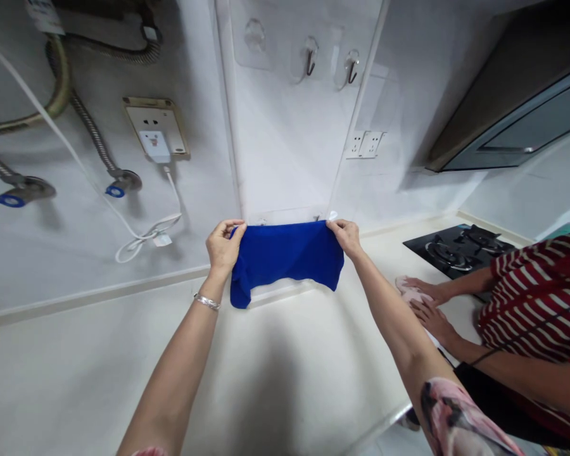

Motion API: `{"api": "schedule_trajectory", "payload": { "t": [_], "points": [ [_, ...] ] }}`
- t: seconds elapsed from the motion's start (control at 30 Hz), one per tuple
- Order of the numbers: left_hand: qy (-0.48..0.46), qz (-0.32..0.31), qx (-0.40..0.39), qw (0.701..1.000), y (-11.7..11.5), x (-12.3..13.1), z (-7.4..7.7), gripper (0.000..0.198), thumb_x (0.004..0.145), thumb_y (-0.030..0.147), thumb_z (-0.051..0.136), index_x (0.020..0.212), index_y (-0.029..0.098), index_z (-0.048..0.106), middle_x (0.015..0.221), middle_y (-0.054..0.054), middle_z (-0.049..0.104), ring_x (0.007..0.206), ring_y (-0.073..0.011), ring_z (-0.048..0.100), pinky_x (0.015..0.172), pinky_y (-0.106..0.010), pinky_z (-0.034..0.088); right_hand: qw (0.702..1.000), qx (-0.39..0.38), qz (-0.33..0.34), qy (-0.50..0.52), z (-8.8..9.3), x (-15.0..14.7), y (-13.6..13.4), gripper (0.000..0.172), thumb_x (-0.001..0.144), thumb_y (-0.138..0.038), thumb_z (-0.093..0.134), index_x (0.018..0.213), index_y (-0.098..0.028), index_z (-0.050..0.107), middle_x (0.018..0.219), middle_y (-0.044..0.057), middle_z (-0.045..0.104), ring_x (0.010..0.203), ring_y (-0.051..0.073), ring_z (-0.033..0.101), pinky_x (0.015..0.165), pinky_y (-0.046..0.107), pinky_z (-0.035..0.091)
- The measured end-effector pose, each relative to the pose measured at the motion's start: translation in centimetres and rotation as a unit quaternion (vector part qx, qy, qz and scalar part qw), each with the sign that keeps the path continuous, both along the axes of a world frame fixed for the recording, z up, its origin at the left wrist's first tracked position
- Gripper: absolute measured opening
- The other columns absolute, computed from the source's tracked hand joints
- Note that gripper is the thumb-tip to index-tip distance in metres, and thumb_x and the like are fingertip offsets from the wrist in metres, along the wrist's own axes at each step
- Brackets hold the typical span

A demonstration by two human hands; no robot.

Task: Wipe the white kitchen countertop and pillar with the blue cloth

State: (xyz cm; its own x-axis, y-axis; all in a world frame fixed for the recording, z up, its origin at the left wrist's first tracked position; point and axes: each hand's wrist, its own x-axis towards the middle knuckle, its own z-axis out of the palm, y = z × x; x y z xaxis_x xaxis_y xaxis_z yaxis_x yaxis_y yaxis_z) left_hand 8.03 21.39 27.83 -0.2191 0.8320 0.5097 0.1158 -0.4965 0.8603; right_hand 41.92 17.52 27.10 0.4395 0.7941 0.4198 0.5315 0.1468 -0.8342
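A blue cloth is stretched between my two hands in front of the wall, its lower edge hanging loose just over the countertop. My left hand pinches its upper left corner between thumb and fingers, and a silver bracelet circles that wrist. At the upper right corner, my right hand grips the cloth the same way. Small clear hooks on the wall peek out just above the cloth's top edge.
Clear hooks are stuck on the white wall panel above. A socket with a plugged white cable and blue-handled valves are at left. On the right, a person in a striped top presses a pale cloth near the gas stove, below a range hood.
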Motion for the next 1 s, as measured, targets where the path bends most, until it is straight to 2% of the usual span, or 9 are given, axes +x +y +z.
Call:
{"api": "schedule_trajectory", "payload": {
  "t": [0.1,0.27,0.37,0.47,0.57,0.7,1.0],
  "points": [
    [-0.03,-0.022,-0.031,0.999,-0.5,0.1,-0.8,0.035,0.075,0.046,0.08,0.096,0.018,0.075,0.075,0.001,0.066,0.065,-0.0114,0.056,0.063,-0.022,0.043,0.997,-0.016,0.027,0.065,-0.8,-0.1,0.5,0.048,0.071,-0.06,0.068,0.054,-0.025,0.039,0.054,-0.005,0.034,0.059,0.012,0.037,0.055,0.028,0.028],
    [-0.058,-0.04,-0.065,0.995,-0.5,0.2,-2.2,0.046,0.068,0.053,0.085,0.095,0.017,0.072,0.074,0.0,0.067,0.068,-0.0127,0.06,0.065,-0.023,0.046,0.992,-0.039,0.046,0.112,-1.5,-0.4,0.8,0.047,0.068,-0.063,0.066,0.057,-0.026,0.041,0.053,-0.006,0.033,0.053,0.011,0.032,0.049,0.028,0.023],
    [-0.05,-0.043,-0.082,0.994,-0.3,0.1,-2.9,0.05,0.065,0.059,0.085,0.091,0.018,0.071,0.077,-0.002,0.07,0.071,-0.0139,0.062,0.068,-0.024,0.048,0.989,-0.041,0.051,0.131,-1.8,-0.6,0.5,0.048,0.067,-0.063,0.068,0.057,-0.026,0.038,0.052,-0.007,0.03,0.052,0.01,0.029,0.047,0.027,0.02],
    [-0.004,-0.018,-0.099,0.995,-0.4,-0.3,-3.2,0.049,0.067,0.062,0.082,0.086,0.019,0.072,0.077,-0.002,0.071,0.072,-0.0144,0.063,0.068,-0.025,0.048,0.988,-0.038,0.054,0.136,-2.0,-0.9,0.1,0.05,0.068,-0.064,0.068,0.057,-0.027,0.037,0.052,-0.008,0.027,0.052,0.01,0.028,0.047,0.027,0.018],
    [0.069,0.015,-0.104,0.992,-0.9,-0.7,-3.1,0.045,0.072,0.064,0.077,0.08,0.02,0.072,0.073,0.0,0.07,0.069,-0.0141,0.061,0.067,-0.025,0.045,0.991,-0.027,0.048,0.126,-2.1,-1.1,0.0,0.05,0.07,-0.067,0.067,0.059,-0.026,0.04,0.052,-0.008,0.029,0.053,0.011,0.029,0.048,0.027,0.021],
    [0.119,0.019,-0.112,0.986,-1.6,-0.8,-2.9,0.041,0.075,0.062,0.074,0.075,0.021,0.071,0.07,0.002,0.068,0.068,-0.0141,0.059,0.069,-0.026,0.045,0.995,-0.01,0.019,0.096,-2.2,-1.4,0.1,0.051,0.072,-0.071,0.065,0.059,-0.025,0.046,0.052,-0.007,0.034,0.056,0.013,0.035,0.051,0.028,0.027],
    [0.097,0.011,-0.065,0.993,-3.1,0.8,-4.4,0.032,0.085,0.053,0.067,0.082,0.022,0.062,0.078,0.0,0.068,0.074,-0.0145,0.062,0.076,-0.027,0.051,0.998,0.017,-0.028,0.058,-3.8,-2.7,0.0,0.052,0.078,-0.073,0.053,0.066,-0.023,0.057,0.062,-0.003,0.051,0.068,0.017,0.048,0.067,0.03,0.038]
  ]
}}
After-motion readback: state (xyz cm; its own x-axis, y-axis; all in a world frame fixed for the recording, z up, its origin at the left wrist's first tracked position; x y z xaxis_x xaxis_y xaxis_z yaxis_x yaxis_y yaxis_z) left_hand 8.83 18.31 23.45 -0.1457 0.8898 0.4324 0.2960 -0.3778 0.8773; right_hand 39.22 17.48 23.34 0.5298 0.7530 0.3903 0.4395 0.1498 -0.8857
